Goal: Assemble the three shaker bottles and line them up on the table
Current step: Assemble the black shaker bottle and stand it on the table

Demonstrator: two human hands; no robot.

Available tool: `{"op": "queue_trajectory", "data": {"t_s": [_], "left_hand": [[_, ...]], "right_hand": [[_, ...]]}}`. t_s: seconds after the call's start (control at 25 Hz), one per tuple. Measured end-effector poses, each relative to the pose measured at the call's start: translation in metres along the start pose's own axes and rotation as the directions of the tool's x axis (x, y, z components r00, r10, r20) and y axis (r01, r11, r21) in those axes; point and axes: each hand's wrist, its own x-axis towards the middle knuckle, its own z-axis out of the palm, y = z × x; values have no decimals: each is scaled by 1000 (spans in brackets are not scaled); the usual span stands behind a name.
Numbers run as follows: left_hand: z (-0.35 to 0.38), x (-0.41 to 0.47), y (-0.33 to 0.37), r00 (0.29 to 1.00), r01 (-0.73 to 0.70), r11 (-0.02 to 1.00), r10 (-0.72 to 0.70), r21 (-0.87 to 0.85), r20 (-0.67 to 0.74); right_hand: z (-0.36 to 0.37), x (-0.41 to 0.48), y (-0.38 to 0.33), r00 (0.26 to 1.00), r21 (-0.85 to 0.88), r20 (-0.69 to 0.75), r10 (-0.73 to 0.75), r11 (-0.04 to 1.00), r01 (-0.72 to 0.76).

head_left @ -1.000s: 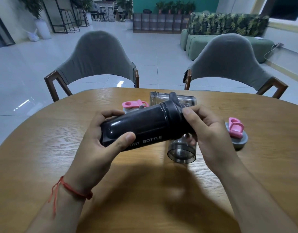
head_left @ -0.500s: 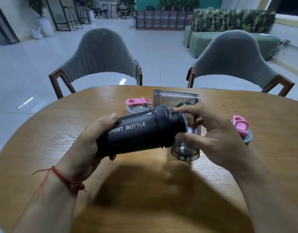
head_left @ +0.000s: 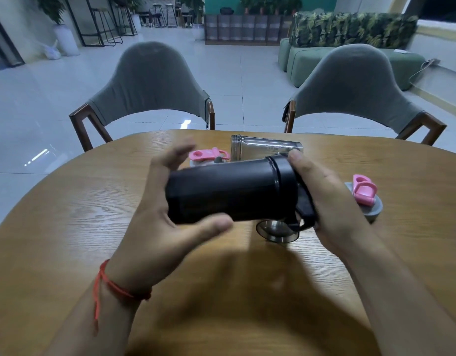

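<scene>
A black shaker bottle (head_left: 227,191) lies sideways in the air above the round wooden table (head_left: 67,227), its black lid pointing right. My right hand (head_left: 332,201) grips the lid end. My left hand (head_left: 160,222) cradles the bottle's base, thumb under it and fingers spread and blurred. Behind it a clear bottle body (head_left: 263,147) lies on its side on the table. A second clear body (head_left: 277,231) shows only its round end below the black bottle. One grey lid with a pink cap (head_left: 209,156) sits behind my left hand; another (head_left: 365,196) sits right of my right hand.
Two grey chairs with wooden frames, one (head_left: 150,83) at the left and one (head_left: 355,86) at the right, stand at the table's far edge. Beyond them are a tiled floor and a green sofa (head_left: 324,55).
The black bottle has turned about its axis, so its white lettering no longer shows. My left hand's fingers have loosened and spread. My right hand now wraps the lid end.
</scene>
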Motion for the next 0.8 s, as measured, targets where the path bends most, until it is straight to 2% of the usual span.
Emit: {"op": "queue_trajectory", "data": {"t_s": [0.04,0.08,0.12,0.2,0.28,0.32,0.4,0.44,0.52,0.6,0.64,0.68,0.72,0.76,0.8], "left_hand": [[6,4,2,977,183,954,-204,-237,-69],[10,8,4,902,362,824,-428,-436,-61],[11,11,10,825,482,717,-565,-503,-14],[5,12,16,772,609,720,-634,-334,41],[-1,13,19,761,646,751,-648,-140,35],[-4,11,20,769,639,760,-636,-120,68],[-9,6,16,841,535,836,-512,-125,174],[-11,4,11,885,446,885,-413,-134,215],[-13,2,7,965,173,982,-155,-71,210],[-12,-1,2,975,-145,982,121,119,188],[-11,-1,1,960,-229,957,192,178,202],[-8,-2,-2,959,-231,956,192,180,209],[-6,-2,-2,971,-142,983,115,119,210],[-3,0,4,982,55,998,-53,-7,179],[0,2,7,955,278,950,-257,-144,146]], "right_hand": [[1,0,3,999,-27,-13,-48,998,48],[1,0,6,993,-86,-15,-114,990,113],[2,-2,7,982,-155,-12,-189,971,184],[2,-3,7,957,-247,7,-291,926,284],[-3,-2,8,948,-216,27,-317,924,315],[-6,-1,7,951,-169,28,-308,936,308],[-9,1,3,977,-80,-3,-214,974,213],[-8,1,1,988,-49,-21,-152,987,150],[-10,1,-3,999,43,-38,-34,998,36],[-13,2,-7,997,117,-25,79,990,-75],[-15,2,-9,994,121,-20,111,987,-108],[-16,2,-10,993,106,-25,116,988,-113],[-16,2,-9,995,68,-33,90,994,-87],[-15,1,-8,999,15,-35,37,999,-36],[-13,-1,-6,999,-37,-29,-33,999,32]]}}
